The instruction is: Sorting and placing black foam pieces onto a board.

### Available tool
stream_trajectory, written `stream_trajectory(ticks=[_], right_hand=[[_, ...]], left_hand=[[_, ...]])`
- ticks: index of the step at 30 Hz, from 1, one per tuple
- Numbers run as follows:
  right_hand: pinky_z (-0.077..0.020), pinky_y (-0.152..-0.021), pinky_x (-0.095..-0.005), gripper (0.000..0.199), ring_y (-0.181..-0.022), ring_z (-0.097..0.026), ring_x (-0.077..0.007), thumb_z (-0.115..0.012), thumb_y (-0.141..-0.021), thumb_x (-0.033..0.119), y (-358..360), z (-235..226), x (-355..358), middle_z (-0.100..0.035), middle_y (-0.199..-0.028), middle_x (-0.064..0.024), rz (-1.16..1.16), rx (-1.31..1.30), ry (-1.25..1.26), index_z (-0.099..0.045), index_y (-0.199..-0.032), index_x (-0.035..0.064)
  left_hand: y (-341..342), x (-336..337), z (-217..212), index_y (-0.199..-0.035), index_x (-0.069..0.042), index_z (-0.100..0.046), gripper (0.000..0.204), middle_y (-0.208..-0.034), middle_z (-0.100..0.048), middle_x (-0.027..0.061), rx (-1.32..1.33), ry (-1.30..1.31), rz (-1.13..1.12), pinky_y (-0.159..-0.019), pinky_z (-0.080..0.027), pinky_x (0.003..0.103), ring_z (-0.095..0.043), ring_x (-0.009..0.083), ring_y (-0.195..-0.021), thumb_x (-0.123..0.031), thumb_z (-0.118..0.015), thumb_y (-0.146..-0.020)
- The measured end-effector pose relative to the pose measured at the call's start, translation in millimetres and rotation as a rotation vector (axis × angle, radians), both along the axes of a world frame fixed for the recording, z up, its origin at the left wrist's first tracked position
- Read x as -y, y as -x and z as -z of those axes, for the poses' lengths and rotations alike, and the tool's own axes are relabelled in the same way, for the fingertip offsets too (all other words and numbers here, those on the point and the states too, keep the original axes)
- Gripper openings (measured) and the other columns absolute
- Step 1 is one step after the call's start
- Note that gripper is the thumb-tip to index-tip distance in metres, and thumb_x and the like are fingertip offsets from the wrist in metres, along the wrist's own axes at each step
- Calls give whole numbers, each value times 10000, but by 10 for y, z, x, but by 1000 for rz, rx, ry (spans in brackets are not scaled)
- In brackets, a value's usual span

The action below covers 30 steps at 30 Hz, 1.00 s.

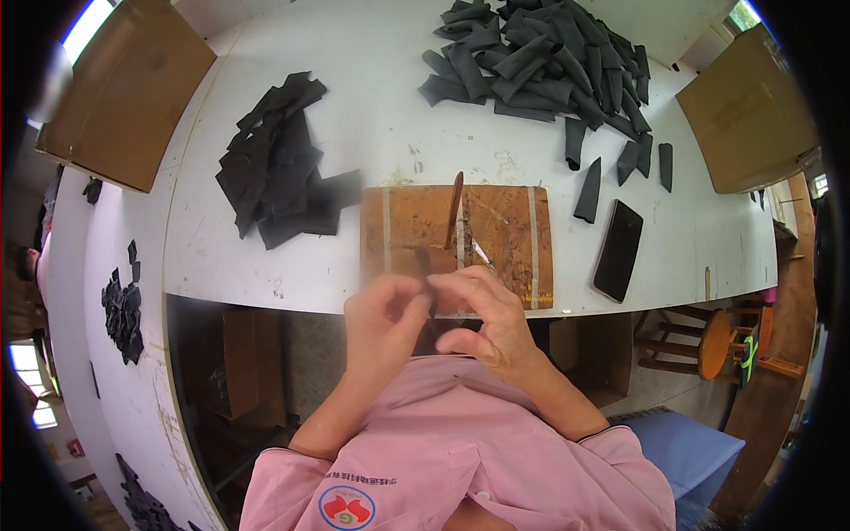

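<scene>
Both my hands meet over the near edge of a worn wooden board. My left hand [385, 319] is closed in a pinch on a small dark fabric piece [425, 262], whose outline is smeared by motion. My right hand [491, 310] has its fingertips against the piece, with its thumb standing apart. Beyond the hands, a thin brown stick [455, 212] rises from the wooden board [412, 217]. A shiny metal strip [482, 255] lies on the board near the right fingers.
Flat dark fabric pieces [279, 168] lie piled at left; rolled, tube-like dark pieces [549, 66] are heaped at the back right. A black phone [618, 250] rests right of the board. Cardboard boxes [128, 88] flank the white table [372, 106]. A wooden stool [713, 343] stands at right.
</scene>
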State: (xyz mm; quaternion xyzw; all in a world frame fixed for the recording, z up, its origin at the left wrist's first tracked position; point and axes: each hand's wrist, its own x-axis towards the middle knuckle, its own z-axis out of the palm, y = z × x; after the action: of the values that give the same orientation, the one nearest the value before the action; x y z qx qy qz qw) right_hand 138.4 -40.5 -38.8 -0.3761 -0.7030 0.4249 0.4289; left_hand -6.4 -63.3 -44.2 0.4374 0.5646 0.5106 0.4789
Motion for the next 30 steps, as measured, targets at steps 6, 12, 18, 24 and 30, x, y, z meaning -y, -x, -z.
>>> stream_trajectory(ticks=[6,12,18,24,30], right_hand=[[-449,-547,-277,203,-633,-558,-198,-640,-723,77,122,87,-29,-539,-784,-96,139,59,-54,-583,-903,3],[-443,-538,-284,151,-619,-555,-223,-615,-727,42,159,96,-74,-536,-753,-98,118,11,75,-580,-866,-5],[-439,-527,-308,122,-622,-547,-250,-602,-715,29,279,308,-95,-517,-735,-93,219,214,-305,-570,-829,-3],[-424,-505,-282,96,-549,-515,-178,-593,-701,14,277,370,-155,-519,-701,-73,271,141,-175,-578,-792,-10],[-334,-464,-192,48,-551,-428,-56,-595,-760,50,162,348,-170,-497,-664,12,-56,-697,1012,-591,-778,6]], left_hand=[[-124,31,6,-785,1,-560,65,-669,-568,76,-576,-271,-54,-517,-430,236,-546,148,-576,7,-595,-731],[-92,-10,129,-805,-24,-568,121,-716,-582,116,-586,-334,-132,-540,-454,303,-574,259,-602,15,-601,-695],[-113,-34,224,-821,-18,-578,127,-717,-584,112,-705,-370,-258,-509,-449,287,-568,220,-561,15,-596,-699],[36,-131,88,-910,11,-541,205,-715,-583,63,308,125,-194,-376,-335,188,-452,71,-453,55,-561,-711],[185,-168,62,-922,23,-500,271,-694,-520,28,651,241,102,-330,-260,164,-344,24,-398,114,-509,-666]])
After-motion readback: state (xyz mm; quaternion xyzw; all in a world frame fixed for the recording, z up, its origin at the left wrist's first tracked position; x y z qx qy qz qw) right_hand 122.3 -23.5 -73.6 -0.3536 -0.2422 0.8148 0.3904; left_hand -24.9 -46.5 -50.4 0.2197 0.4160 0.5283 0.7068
